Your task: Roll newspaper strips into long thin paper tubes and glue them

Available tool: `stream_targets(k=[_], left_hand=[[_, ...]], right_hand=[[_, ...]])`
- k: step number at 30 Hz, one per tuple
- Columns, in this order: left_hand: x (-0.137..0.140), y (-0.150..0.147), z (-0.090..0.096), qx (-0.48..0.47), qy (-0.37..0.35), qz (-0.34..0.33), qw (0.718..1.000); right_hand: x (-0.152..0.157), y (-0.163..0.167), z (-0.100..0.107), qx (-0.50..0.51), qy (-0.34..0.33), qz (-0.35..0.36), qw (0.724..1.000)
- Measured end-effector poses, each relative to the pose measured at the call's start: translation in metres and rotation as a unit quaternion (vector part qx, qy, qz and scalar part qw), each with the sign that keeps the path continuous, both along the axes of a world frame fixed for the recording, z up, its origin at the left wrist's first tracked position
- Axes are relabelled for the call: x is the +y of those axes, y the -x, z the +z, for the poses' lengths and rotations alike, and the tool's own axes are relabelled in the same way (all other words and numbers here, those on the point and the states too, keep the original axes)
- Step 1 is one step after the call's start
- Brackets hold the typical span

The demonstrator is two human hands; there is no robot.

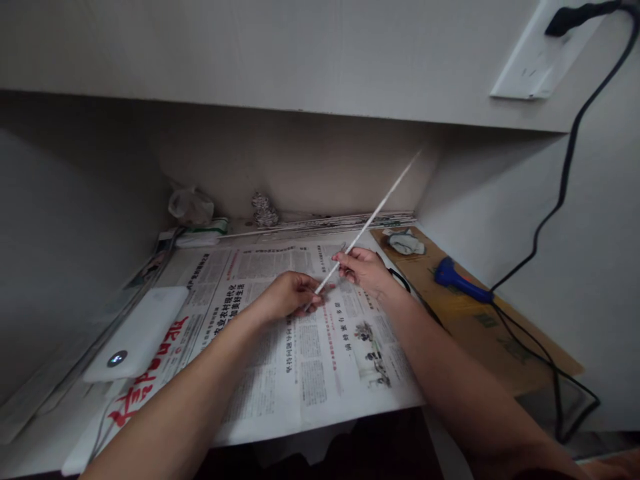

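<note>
Both hands are pinching the thin rolled paper stick [367, 223] over the newspaper [310, 347] — left hand [290, 297] gripping its near tip, right hand [363, 267] just beyond, stick slanting up-right.

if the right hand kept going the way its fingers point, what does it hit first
Most likely the left hand: the right hand points left along the thin white stick both pinch, just above the newspaper. Depth is unclear.

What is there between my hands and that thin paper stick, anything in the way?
Nothing visible. Both hands already hold the thin paper stick: the left hand pinches its near end and the right hand grips it just above, over the newspaper.
</note>
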State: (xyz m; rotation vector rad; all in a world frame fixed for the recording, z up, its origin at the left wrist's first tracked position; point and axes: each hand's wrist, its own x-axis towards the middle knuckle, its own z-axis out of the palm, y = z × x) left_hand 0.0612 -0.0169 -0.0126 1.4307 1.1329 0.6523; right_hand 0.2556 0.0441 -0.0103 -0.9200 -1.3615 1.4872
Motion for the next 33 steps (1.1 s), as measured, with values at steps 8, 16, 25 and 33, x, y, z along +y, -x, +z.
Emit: stream_targets(k=[8,16,25,33], left_hand=[[0.020,0.037,0.000,-0.005,-0.071,0.177,0.982],[0.026,0.061,0.005,-0.201,-0.022,0.236,0.951],[0.034,0.069,0.007,-0.383,0.015,0.283,0.879],[0.042,0.070,0.006,-0.516,0.041,0.385,0.764]], right_hand=[[-0.002,0.015,-0.005,0.049,0.002,-0.001,0.999],[-0.016,0.037,0.005,0.022,-0.070,-0.046,0.996],[-0.026,0.058,0.013,0.052,-0.026,-0.064,0.996],[-0.014,0.104,-0.004,0.159,0.079,-0.059,0.982]])
